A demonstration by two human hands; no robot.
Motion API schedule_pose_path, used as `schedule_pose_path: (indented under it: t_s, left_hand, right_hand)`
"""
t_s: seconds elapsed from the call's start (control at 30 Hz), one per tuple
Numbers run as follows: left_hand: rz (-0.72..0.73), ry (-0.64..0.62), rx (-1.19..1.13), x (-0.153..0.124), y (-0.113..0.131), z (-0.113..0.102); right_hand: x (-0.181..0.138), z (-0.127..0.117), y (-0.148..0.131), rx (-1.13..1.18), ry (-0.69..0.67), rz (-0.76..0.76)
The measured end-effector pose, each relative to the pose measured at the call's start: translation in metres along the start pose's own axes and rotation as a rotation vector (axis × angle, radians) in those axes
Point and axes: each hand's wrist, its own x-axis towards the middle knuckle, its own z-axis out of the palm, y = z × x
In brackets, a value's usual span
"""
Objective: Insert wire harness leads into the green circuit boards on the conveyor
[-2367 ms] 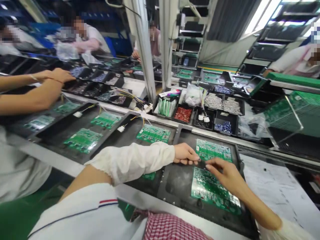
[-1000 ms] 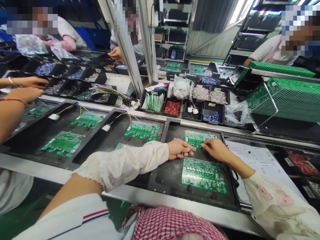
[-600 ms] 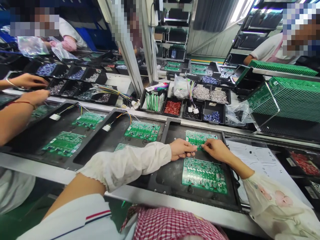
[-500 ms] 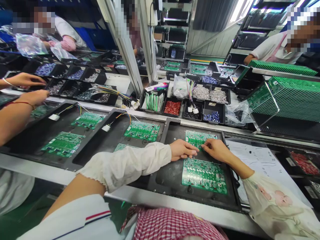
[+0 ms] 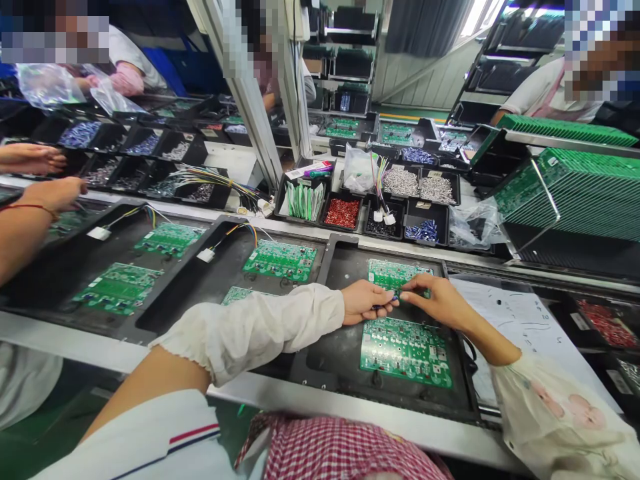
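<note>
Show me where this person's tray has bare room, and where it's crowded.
Bare: the tray floor left of the lower board, bordered by the left wall and white sleeve. Crowded: at the near edge of the upper board, where left hand and right hand are close together.

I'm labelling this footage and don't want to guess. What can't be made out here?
All in the head view:
Blue part: its kind; small, mostly covered by the left hand.
Far board: lower right portion, behind the right hand.
Board by the left sleeve: mostly hidden behind it.
Paper: writing too small to read.
Co-worker's arm, far left: cut off by the edge.
</note>
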Motion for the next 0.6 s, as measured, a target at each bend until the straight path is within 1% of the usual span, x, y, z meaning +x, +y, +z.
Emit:
schedule_pose_path:
  t_s: [0.07, 0.1, 0.17, 0.27, 0.37, 0.47, 0.6]
  left_hand:
    - [-0.011, 0.012, 0.01, 0.0, 0.0, 0.006]
    - [-0.014, 0.024, 0.018, 0.0, 0.0, 0.009]
    - [-0.027, 0.044, 0.046, -0.003, 0.0, 0.012]
    - [-0.047, 0.043, 0.068, -0.007, 0.001, 0.011]
    - [-0.031, 0.015, 0.054, -0.007, -0.001, 0.006]
    - [0.016, -0.024, 0.059, -0.006, -0.004, 0.001]
    - [0.043, -0.023, 0.059, -0.009, -0.006, -0.002]
  right_hand:
    - [-0.005, -0.003, -0.005, 0.048, 0.011, -0.072]
    - [-0.006, -0.005, -0.004, 0.028, 0.019, -0.083]
    - [-0.009, -0.006, 0.005, -0.091, 0.046, -0.056]
    - [-0.012, -0.005, 0.029, -0.288, 0.047, 0.016]
    - [-0.013, -0.002, 0.045, -0.352, 0.019, 0.05]
    - [-0.014, 0.0, 0.047, -0.36, 0.024, 0.053]
    - [-0.014, 0.002, 0.046, -0.378, 0.038, 0.045]
